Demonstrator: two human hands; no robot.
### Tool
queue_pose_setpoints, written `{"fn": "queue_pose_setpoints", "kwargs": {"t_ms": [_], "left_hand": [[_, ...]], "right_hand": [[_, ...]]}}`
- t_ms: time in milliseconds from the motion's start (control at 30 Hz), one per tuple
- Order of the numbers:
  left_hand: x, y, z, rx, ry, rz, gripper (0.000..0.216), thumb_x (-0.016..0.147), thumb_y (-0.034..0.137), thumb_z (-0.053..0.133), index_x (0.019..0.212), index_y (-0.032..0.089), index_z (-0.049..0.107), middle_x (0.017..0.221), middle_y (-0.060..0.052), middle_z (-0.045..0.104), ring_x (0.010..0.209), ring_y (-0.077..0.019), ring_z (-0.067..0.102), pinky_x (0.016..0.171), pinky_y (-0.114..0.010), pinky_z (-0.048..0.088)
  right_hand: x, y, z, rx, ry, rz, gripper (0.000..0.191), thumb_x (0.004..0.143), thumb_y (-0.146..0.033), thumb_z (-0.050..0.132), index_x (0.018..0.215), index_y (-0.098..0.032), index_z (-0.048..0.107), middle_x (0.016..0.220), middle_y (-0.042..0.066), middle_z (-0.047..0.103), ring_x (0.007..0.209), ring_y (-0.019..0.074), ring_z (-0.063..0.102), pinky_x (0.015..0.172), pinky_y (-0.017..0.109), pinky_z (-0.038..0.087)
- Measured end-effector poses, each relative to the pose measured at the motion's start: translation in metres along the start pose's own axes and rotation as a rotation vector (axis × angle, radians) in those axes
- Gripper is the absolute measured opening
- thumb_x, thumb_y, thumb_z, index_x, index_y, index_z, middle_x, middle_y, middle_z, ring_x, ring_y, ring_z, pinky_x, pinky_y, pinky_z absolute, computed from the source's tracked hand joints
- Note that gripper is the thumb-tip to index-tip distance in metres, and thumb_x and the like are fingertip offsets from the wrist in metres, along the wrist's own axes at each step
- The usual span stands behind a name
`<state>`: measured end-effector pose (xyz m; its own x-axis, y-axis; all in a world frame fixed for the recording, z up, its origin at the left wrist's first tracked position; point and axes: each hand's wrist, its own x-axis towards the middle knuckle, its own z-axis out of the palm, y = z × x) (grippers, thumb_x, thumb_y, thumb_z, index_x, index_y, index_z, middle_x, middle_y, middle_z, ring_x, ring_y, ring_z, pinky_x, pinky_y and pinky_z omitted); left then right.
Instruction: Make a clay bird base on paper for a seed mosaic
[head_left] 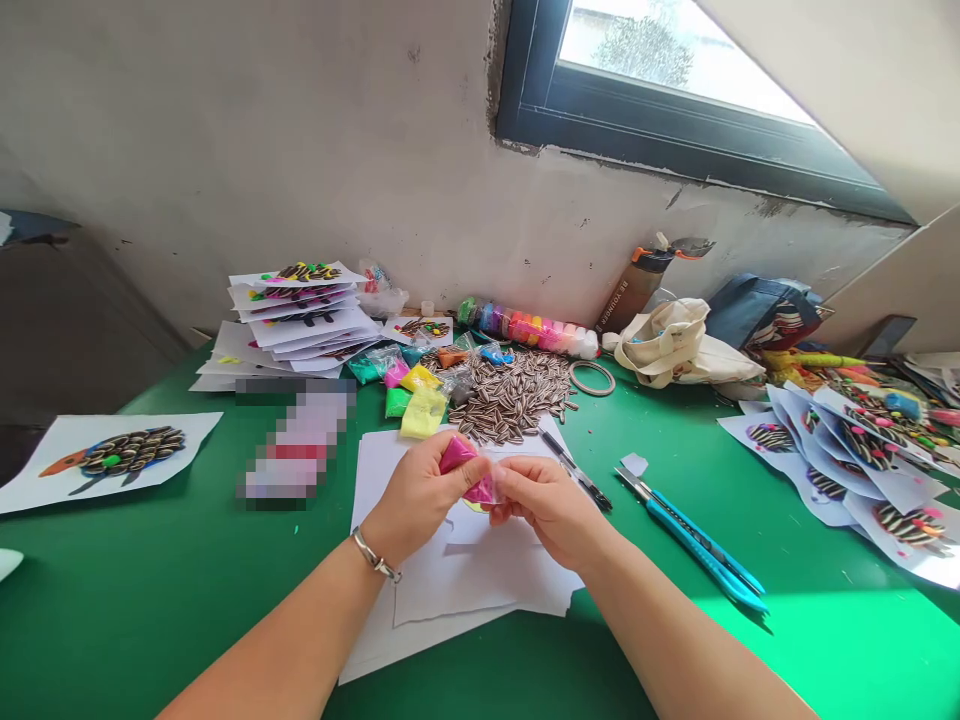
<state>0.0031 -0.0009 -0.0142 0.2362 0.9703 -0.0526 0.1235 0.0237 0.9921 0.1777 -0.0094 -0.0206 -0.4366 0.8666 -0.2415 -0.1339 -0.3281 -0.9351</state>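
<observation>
My left hand (420,490) and my right hand (547,505) meet over white paper sheets (465,580) on the green table (150,600). Both pinch a small clear packet of pink clay (466,470) between fingers and thumbs. A bracelet circles my left wrist. Just beyond the hands lies a heap of striped sunflower seeds (514,395), with several small bags of coloured clay (412,390) to its left.
A blue utility knife (694,540) and a black pen (574,468) lie right of the paper. Stacks of seed-and-clay pictures sit at back left (300,310) and right (862,450); one lies at left (112,455). A row of clay tubs (532,328), a tape ring (591,378), a cloth bag (675,345) and a bottle (637,285) line the wall.
</observation>
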Motion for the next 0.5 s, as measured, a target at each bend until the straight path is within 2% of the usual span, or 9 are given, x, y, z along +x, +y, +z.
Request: {"fn": "queue_pose_setpoints", "kwargs": {"t_ms": [200,500], "left_hand": [[0.000,-0.004,0.002,-0.044,-0.006,0.016,0.038,0.080,0.053,0.064,0.076,0.018,0.052,0.065,0.004,0.051,0.057,-0.0106,0.048,0.053,-0.023,0.040],[-0.001,-0.009,0.001,0.197,-0.074,0.120,0.042,0.082,0.056,0.060,0.068,0.018,0.051,0.060,0.003,0.053,0.055,-0.0110,0.048,0.051,-0.022,0.039]], "right_hand": [[0.001,0.002,0.001,0.064,-0.056,0.040,0.039,0.081,-0.053,0.065,0.075,-0.014,0.067,0.070,0.002,0.060,0.060,0.0101,0.053,0.060,0.024,0.040],[0.000,0.004,-0.003,0.062,-0.106,0.065,0.036,0.079,-0.047,0.070,0.065,-0.015,0.063,0.063,0.001,0.056,0.058,0.0113,0.053,0.059,0.025,0.039]]}}
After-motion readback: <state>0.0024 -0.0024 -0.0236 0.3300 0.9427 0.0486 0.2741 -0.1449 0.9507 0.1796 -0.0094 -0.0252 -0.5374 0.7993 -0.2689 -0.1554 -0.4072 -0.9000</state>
